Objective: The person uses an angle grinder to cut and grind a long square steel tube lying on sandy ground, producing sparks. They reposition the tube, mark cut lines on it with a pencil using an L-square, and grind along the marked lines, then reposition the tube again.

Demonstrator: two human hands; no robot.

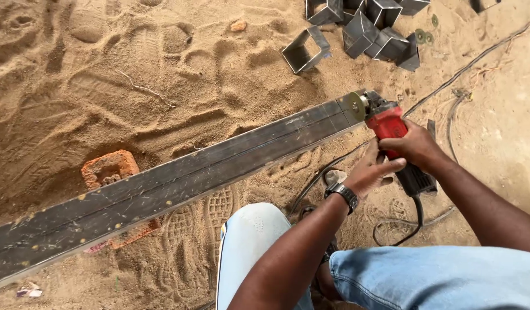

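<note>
both hands clamp a red grinder at a steel beam over footprinted sand.

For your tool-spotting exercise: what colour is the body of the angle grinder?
Red, with a black rear handle, on the angle grinder; the head view shows it.

Both hands — right, left — grip a red angle grinder, disc at the steel tube's end.

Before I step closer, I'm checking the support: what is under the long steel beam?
A red hollow brick shows beneath the steel beam, on sand. The beam covers the brick's middle; any other support is hidden.
</note>
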